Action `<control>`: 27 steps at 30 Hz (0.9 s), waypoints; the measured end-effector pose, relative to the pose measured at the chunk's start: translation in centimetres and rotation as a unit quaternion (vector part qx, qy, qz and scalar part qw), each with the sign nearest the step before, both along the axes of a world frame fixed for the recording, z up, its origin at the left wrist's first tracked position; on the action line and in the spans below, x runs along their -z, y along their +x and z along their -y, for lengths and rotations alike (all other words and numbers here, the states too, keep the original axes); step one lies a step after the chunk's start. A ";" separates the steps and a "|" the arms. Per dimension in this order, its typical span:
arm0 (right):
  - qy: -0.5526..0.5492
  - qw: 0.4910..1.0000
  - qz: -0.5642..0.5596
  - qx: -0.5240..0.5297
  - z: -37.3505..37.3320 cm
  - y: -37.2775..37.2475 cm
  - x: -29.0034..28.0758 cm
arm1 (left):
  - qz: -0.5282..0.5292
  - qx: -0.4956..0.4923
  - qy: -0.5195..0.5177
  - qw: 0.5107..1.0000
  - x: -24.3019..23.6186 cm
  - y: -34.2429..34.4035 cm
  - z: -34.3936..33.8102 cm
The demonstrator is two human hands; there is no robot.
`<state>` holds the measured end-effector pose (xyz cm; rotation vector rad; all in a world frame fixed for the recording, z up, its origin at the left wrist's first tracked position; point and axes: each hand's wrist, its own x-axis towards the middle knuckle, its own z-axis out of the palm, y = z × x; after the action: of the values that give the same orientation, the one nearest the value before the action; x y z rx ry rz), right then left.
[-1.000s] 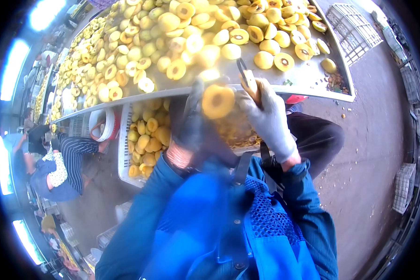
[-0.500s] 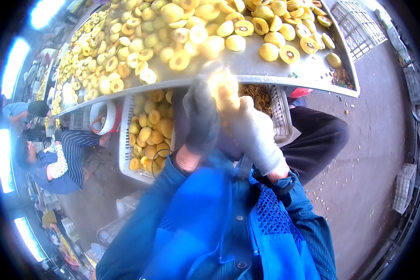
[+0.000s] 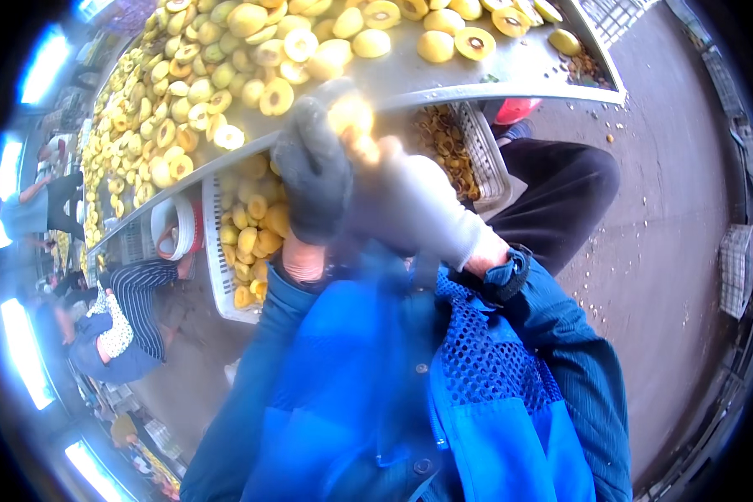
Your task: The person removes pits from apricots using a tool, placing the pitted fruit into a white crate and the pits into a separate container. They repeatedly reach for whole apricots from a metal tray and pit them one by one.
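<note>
My left hand [image 3: 314,176], in a dark grey glove, is closed around a yellow peach half [image 3: 350,115] just below the near edge of the metal table [image 3: 510,71]. Bright glare and blur hide part of the fruit. Close against it on the right is my right hand [image 3: 427,201], in a pale knitted glove, fingers curled. Whatever it grips is too smeared to name. Heaps of halved peaches [image 3: 201,63] cover the tabletop, several with the dark pit showing.
Under the table edge, a white crate [image 3: 219,268] holds peach halves on the left; another crate [image 3: 487,159] holds brown pits and scraps. A white bucket [image 3: 176,227] stands farther left, near a seated person [image 3: 121,335]. A dark-trousered leg [image 3: 560,184] extends at right.
The view has shifted, so table and crates sit higher and farther left in the picture. Both hands remain together at the peach half, with the right hand slightly lower beside it.
</note>
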<state>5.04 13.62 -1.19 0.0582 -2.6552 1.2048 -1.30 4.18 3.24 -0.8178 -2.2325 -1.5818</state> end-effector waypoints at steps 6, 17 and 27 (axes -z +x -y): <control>-0.471 0.824 0.295 -0.108 -2.6 1.9 -5.2 | -0.022 0.050 -0.008 0.999 -0.7 -0.6 0.3; -0.095 0.978 0.087 -0.162 -4.6 2.7 -1.8 | 0.143 0.209 -0.066 0.965 -2.5 -0.1 1.0; -0.222 0.964 0.091 -0.118 -1.9 2.2 -2.5 | 0.302 0.103 0.282 0.905 0.7 0.7 -0.7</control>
<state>7.26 15.54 1.35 0.2008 -2.5059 1.9430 -0.63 4.92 2.58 -0.4341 -1.8554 -2.6993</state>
